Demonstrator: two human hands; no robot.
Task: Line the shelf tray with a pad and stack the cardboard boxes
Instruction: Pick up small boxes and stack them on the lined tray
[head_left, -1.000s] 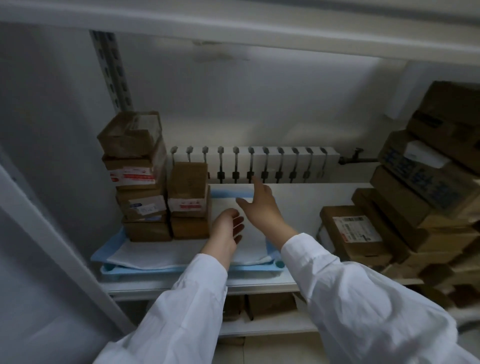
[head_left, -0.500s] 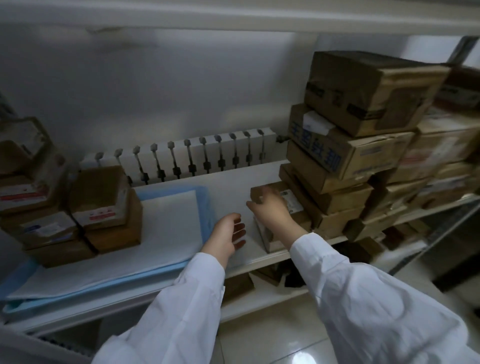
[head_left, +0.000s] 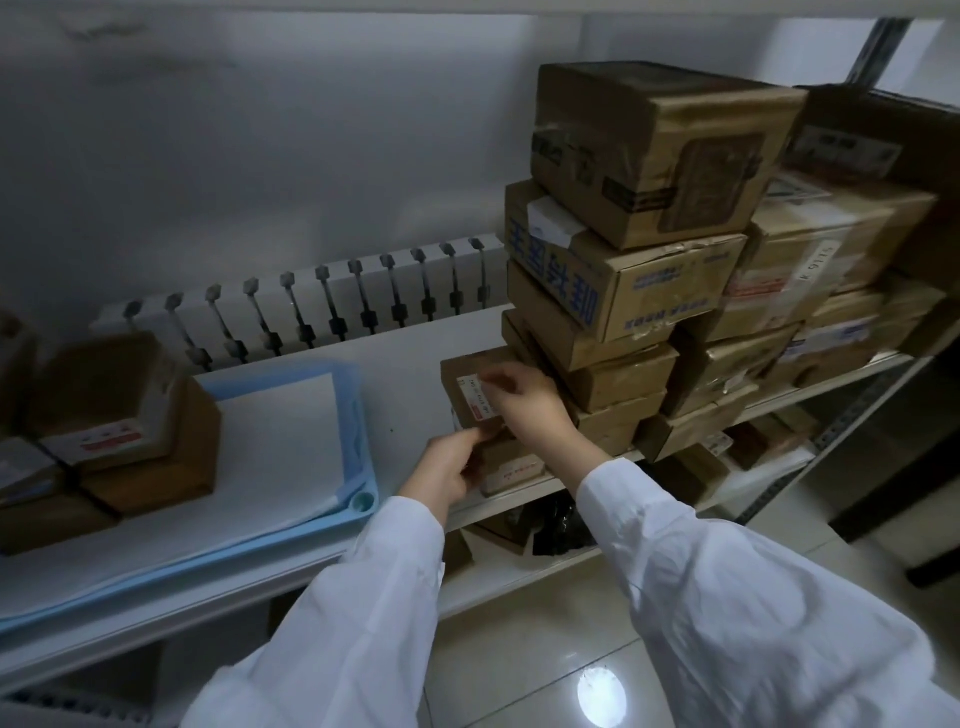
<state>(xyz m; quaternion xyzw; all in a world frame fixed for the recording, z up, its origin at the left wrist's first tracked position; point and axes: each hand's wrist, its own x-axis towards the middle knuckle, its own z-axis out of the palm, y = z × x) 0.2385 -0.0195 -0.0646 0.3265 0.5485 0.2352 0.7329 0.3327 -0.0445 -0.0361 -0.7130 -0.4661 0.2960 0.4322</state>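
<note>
A small cardboard box (head_left: 470, 374) with a white label sits on the white shelf, on top of another small box (head_left: 511, 470), right of the tray. My right hand (head_left: 524, 408) lies over its top with fingers curled round it. My left hand (head_left: 449, 465) grips its near left corner. The blue tray (head_left: 358, 415) on the left holds a white pad (head_left: 283, 441), and stacked cardboard boxes (head_left: 130, 415) stand on the pad's left part.
A tall leaning pile of bigger cardboard boxes (head_left: 639, 234) fills the shelf's right side, touching the small box. A white radiator (head_left: 322, 306) runs along the back wall. A lower shelf (head_left: 519, 566) holds more items; glossy tiled floor (head_left: 571, 675) below.
The view swung right from the tray toward the box pile. My right hand went from the pad to the small box, and my left hand followed and took its near corner.
</note>
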